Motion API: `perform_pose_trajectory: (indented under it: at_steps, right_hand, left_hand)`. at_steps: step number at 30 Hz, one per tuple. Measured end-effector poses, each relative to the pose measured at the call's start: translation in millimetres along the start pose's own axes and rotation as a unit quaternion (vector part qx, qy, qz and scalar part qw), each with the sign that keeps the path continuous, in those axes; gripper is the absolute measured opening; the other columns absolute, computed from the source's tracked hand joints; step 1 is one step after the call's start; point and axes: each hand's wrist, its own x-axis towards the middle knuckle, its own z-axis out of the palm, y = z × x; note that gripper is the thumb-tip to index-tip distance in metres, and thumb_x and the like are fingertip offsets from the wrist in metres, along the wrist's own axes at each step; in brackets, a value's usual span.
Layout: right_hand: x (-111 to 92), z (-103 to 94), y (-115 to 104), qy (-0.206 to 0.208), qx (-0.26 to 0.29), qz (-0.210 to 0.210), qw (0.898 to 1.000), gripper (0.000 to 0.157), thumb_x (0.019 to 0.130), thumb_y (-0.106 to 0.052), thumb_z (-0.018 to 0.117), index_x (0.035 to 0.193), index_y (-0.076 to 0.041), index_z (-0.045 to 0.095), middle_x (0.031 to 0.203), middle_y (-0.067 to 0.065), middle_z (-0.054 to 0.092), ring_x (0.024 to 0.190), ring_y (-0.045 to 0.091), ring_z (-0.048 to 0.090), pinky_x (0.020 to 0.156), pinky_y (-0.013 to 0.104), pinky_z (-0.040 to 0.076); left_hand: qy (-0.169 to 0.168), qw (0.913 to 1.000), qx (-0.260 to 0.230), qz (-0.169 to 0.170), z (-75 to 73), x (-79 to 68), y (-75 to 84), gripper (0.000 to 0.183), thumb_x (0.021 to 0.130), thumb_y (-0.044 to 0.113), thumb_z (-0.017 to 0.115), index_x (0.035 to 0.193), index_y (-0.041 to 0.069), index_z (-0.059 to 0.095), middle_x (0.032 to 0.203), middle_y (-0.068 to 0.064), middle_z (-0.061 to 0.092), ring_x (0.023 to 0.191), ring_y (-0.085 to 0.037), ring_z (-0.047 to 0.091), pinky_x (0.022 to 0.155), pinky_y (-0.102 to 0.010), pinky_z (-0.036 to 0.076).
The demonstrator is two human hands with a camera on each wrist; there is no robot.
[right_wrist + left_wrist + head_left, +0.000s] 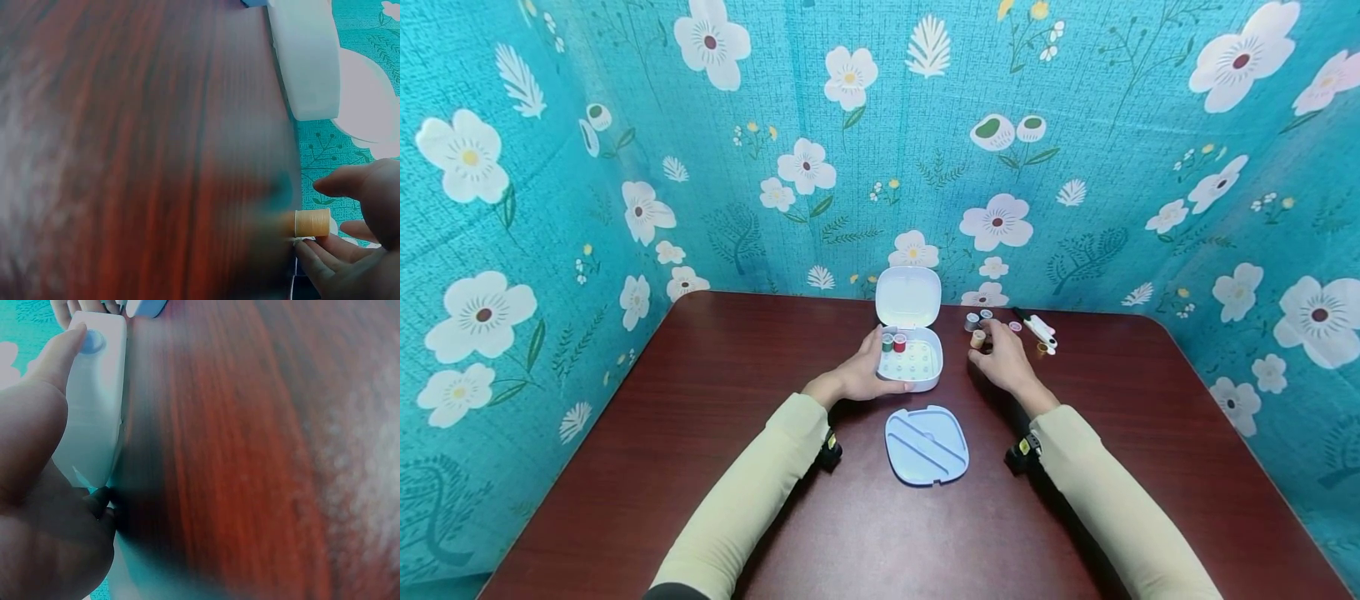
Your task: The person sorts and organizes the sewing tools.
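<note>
A white sewing box (928,381) stands with its lid (908,297) raised. My left hand (865,372) grips it, thumb along the front wall by the round button (92,342) and fingers round the left side. Inside, a green thread spool (887,342) and a red thread spool (899,342) sit at the back left among rows of small pegs. To the right of the box, my right hand (1004,358) is at a yellow-orange thread spool (312,223). Its fingertips are against the spool's side, while the thumb stands apart from it.
A light blue tray (927,445) with ridges lies in front of the box. Beyond my right hand are a grey spool (972,322), a pink spool (1015,327), a small brown-gold spool (1042,348) and a white-handled tool (1040,327). Flowered teal cloth (850,208) borders the table.
</note>
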Motion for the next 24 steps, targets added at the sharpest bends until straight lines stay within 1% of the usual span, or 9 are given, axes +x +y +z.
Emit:
perform_pose_trajectory:
  at_steps: [4, 8, 12, 19, 21, 24]
  right_hand:
    - [2.3, 2.4, -0.5, 0.011, 0.021, -0.01, 1.0, 0.052, 0.091, -0.007, 0.07, 0.136, 0.011, 0.052, 0.119, 0.028, 0.06, 0.107, 0.04, 0.063, 0.095, 0.054, 0.052]
    - [5.3, 6.0, 1.3, 0.023, 0.042, -0.012, 0.999, 0.047, 0.091, -0.006, 0.068, 0.133, 0.01, 0.055, 0.117, 0.026, 0.064, 0.104, 0.04, 0.067, 0.094, 0.053, 0.053]
    - [7.4, 9.3, 2.5, 0.025, 0.062, 0.001, 0.998, 0.046, 0.091, -0.006, 0.07, 0.133, 0.009, 0.057, 0.118, 0.027, 0.066, 0.106, 0.04, 0.067, 0.094, 0.052, 0.053]
    - [8.7, 12.8, 0.7, 0.019, 0.102, 0.044, 0.994, 0.046, 0.093, -0.009, 0.072, 0.133, 0.005, 0.057, 0.12, 0.025, 0.065, 0.109, 0.039, 0.065, 0.096, 0.051, 0.053]
    - [9.0, 14.0, -0.4, 0.018, 0.109, 0.052, 0.992, 0.045, 0.092, -0.009, 0.074, 0.132, 0.004, 0.058, 0.12, 0.024, 0.065, 0.108, 0.037, 0.065, 0.096, 0.049, 0.053]
    - [9.3, 15.9, -1.9, 0.018, 0.118, 0.054, 0.991, 0.04, 0.092, -0.009, 0.076, 0.127, 0.003, 0.061, 0.118, 0.024, 0.066, 0.105, 0.036, 0.065, 0.093, 0.047, 0.054]
  left_hand:
    - [-0.001, 1.0, -0.001, 0.0, 0.6, 1.5, -1.1, 0.129, 0.085, 0.059, 0.077, 0.163, 0.004, -0.01, 0.171, -0.012, -0.006, 0.156, -0.027, 0.012, 0.122, -0.042, 0.024]
    - [-0.001, 1.0, -0.003, 0.001, 0.7, 1.7, -1.3, 0.129, 0.085, 0.058, 0.077, 0.162, 0.004, -0.01, 0.171, -0.013, -0.007, 0.156, -0.027, 0.011, 0.123, -0.042, 0.023]
    - [-0.001, 1.0, -0.002, 0.002, 0.8, 1.5, -1.3, 0.129, 0.085, 0.058, 0.077, 0.162, 0.003, -0.01, 0.171, -0.013, -0.007, 0.156, -0.028, 0.011, 0.123, -0.042, 0.023]
    - [-0.005, 1.0, 0.003, -0.001, -0.4, 0.9, 0.0, 0.129, 0.085, 0.059, 0.076, 0.162, 0.004, -0.011, 0.171, -0.012, -0.008, 0.156, -0.026, 0.011, 0.123, -0.041, 0.023]
    - [-0.005, 1.0, 0.003, -0.001, -0.4, 1.1, -0.2, 0.129, 0.085, 0.059, 0.076, 0.162, 0.004, -0.012, 0.171, -0.012, -0.008, 0.156, -0.026, 0.011, 0.123, -0.041, 0.023]
    - [-0.004, 1.0, 0.003, -0.002, 0.2, 0.9, -0.9, 0.129, 0.085, 0.059, 0.076, 0.162, 0.004, -0.012, 0.171, -0.012, -0.007, 0.156, -0.026, 0.011, 0.123, -0.041, 0.024]
